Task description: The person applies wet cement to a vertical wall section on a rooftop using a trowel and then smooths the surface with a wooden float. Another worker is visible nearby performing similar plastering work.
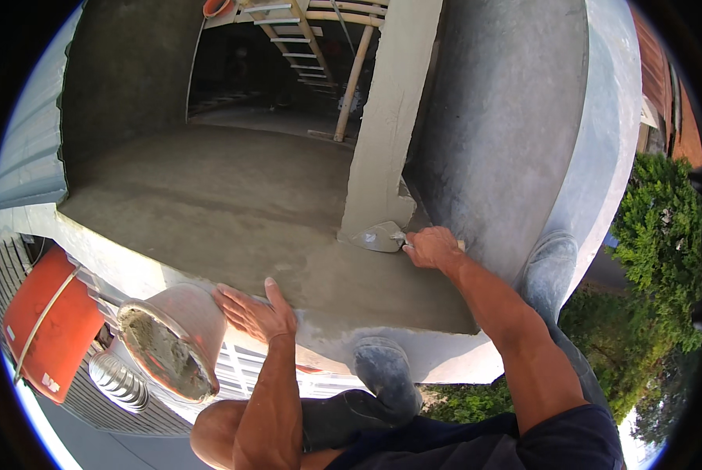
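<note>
My right hand [433, 247] is closed around the handle of a pointed trowel [380, 237]. The trowel's blade lies against the foot of a plastered pillar [386, 141], where it meets the smooth grey mortar surface [233, 184]. Part of the handle is hidden by my fingers. My left hand [258, 311] is open, thumb apart, at the near edge of the surface. Just left of its fingertips is a bucket [198, 309] with wet mortar [157, 345] inside; whether they touch, I cannot tell.
An orange-red container [49, 321] and a ribbed silver duct [118, 380] sit at far left. Grey boots [386, 368] [550, 266] are on the ledge below me. A curved grey wall [507, 125] rises right; a ladder [288, 39] and bamboo pole [355, 86] stand beyond the opening.
</note>
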A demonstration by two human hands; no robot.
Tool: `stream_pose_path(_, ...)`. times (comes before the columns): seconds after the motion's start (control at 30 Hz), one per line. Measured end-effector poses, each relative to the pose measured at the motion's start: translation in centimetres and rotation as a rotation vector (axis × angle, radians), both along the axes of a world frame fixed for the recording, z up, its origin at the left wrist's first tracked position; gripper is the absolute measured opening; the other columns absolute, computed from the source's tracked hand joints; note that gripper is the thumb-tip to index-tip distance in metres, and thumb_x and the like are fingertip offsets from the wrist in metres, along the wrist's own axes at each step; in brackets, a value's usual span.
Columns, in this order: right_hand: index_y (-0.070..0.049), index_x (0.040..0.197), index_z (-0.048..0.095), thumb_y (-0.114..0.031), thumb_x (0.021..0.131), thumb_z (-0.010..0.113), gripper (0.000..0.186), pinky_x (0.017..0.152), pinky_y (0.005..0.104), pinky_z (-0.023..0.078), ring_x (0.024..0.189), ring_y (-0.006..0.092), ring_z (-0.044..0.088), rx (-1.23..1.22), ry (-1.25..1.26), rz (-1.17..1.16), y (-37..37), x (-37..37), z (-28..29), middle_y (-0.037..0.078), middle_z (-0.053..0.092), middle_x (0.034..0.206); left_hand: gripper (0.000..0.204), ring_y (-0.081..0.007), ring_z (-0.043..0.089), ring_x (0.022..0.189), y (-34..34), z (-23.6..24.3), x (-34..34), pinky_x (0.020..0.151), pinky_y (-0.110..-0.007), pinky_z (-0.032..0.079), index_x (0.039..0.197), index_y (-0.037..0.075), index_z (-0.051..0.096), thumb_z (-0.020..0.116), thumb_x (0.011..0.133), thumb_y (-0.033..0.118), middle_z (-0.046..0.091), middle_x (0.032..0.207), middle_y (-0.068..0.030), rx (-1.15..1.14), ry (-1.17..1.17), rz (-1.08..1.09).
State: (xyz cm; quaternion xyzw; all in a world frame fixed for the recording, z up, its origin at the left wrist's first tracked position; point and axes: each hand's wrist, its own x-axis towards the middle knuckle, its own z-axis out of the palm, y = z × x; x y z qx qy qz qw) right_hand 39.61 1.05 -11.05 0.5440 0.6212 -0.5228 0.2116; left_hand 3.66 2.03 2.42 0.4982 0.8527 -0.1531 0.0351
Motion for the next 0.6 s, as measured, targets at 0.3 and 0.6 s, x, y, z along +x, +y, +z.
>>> stream_pose_path(0.3, -0.01, 0.115, 0.073, -0.04, 0.104, 0.063, 0.034, 0.089, 0.0543, 0.058, 0.101, 0.0404, 0.073, 0.154, -0.137, -0.102, -2.9, 2.8, -0.8, 0.017, 0.074, 0.109, 0.108, -0.0427, 0.011, 0.166, 0.1, 0.2, 0.2, 0.135, -0.054, 0.008, 0.171, -0.006, 0.015, 0.056, 0.099, 0.064, 0.015, 0.178, -0.0301, -0.029, 0.018, 0.028)
stream_pose_path(0.6, -0.011, 0.116, 0.071, -0.043, 0.105, 0.064, 0.034, 0.092, 0.055, 0.056, 0.105, 0.0401, 0.071, 0.23, -0.08, -0.12, -2.7, 2.2, -1.1, 0.016, 0.072, 0.107, 0.108, -0.0427, 0.011, 0.166, 0.1, 0.0, 0.0, 0.135, -0.053, 0.007, 0.171, -0.007, 0.015, 0.055, 0.099, 0.064, 0.014, 0.178, -0.0303, -0.025, 0.021, 0.023)
